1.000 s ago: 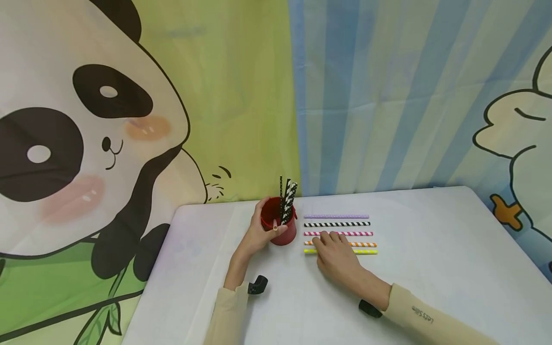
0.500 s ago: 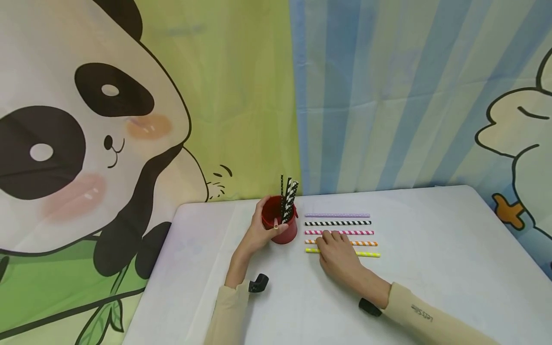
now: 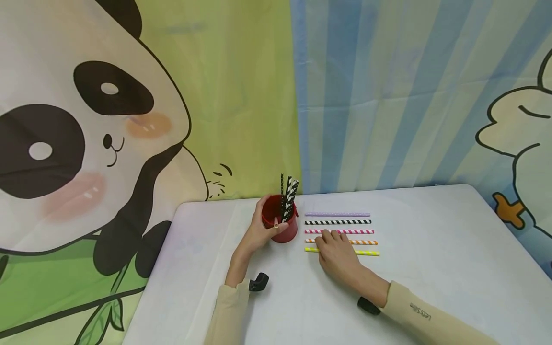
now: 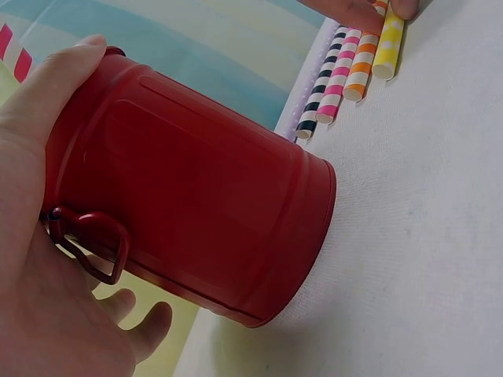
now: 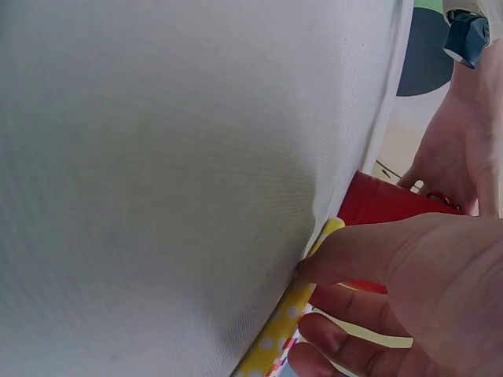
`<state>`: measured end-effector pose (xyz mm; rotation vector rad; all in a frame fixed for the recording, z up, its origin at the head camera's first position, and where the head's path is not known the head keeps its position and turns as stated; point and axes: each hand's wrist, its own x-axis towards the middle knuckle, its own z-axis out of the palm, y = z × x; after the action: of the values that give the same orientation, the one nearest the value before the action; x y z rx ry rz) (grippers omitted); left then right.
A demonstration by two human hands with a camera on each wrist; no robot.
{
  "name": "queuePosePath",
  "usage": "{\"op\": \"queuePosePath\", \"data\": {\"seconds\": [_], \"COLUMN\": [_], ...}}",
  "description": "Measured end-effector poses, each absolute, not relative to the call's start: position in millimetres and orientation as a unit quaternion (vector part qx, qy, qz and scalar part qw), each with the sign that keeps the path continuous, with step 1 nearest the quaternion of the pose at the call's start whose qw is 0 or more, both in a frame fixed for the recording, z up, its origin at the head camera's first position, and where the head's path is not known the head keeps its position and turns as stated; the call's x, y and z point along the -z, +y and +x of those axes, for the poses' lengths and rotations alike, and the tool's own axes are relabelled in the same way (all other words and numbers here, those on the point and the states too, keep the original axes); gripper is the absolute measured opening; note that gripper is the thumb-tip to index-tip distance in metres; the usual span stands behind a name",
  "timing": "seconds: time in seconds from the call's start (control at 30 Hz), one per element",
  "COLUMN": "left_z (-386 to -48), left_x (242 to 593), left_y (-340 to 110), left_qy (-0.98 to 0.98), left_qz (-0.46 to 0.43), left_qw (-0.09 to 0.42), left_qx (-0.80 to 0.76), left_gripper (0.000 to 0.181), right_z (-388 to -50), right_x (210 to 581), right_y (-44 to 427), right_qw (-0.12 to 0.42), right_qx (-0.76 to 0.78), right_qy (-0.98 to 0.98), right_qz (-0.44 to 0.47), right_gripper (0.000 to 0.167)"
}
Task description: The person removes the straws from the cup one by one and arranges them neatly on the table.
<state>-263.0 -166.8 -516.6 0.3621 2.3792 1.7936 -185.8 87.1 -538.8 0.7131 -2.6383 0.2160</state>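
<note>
My left hand point(image 3: 257, 235) grips the red bucket point(image 3: 288, 235) by its rim, thumb at the front. Black-and-white patterned straws point(image 3: 290, 196) stand up in it, and a pale pink straw tip point(image 3: 276, 223) shows beside the thumb. To the right, my right hand point(image 3: 338, 256) reaches over the lower straws in the row, fingers bent, thumb against the yellow straw point(image 3: 366, 253). In the right wrist view, thumb and fingers lie on either side of the yellow straw point(image 5: 267, 343). The left wrist view shows the bucket point(image 4: 189, 188) from its side, with a heart-shaped handle fitting.
Above the yellow straw lie the orange point(image 3: 368, 243), pink point(image 3: 364, 232), black-and-white point(image 3: 358, 222) and purple point(image 3: 358, 214) straws, roughly parallel. The white table point(image 3: 431, 249) extends around them; a panda-printed cloth point(image 3: 241, 96) hangs behind its far edge.
Under my right hand, the yellow straw has turned slightly, its right end lower and a little farther right. My left hand keeps its hold on the bucket.
</note>
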Motion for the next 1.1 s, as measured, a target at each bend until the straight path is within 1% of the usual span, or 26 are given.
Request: {"op": "queuePosePath", "data": {"seconds": [0.23,0.47,0.7,0.93,1.1], "left_z": [-262.0,-262.2,-261.5,-262.3,-263.0], "left_x": [516.6,518.8,519.5,519.6,518.5], "left_y": [-166.3,-166.5,-167.1,-167.2,-166.7], "left_qy": [0.788,0.791,0.789,0.788,0.79], "left_qz": [0.117,0.122,0.123,0.121,0.116], "left_qw": [0.058,0.047,0.048,0.058,0.07], "left_qx": [-0.602,-0.598,-0.601,-0.601,-0.598], "left_gripper": [0.097,0.097,0.098,0.097,0.099], "right_z": [-186.3,-184.8,-184.5,-184.4,-184.5], "right_x": [538.3,536.2,535.2,531.1,528.5], "right_y": [86.7,87.5,87.9,86.1,83.7], "right_qw": [0.213,0.216,0.251,0.223,0.224], "right_qx": [-0.075,-0.079,-0.103,-0.157,-0.188], "right_qy": [-0.94,-0.939,-0.926,-0.93,-0.926], "right_qz": [0.256,0.256,0.264,0.247,0.24], "right_gripper": [0.01,0.015,0.017,0.024,0.026]}}
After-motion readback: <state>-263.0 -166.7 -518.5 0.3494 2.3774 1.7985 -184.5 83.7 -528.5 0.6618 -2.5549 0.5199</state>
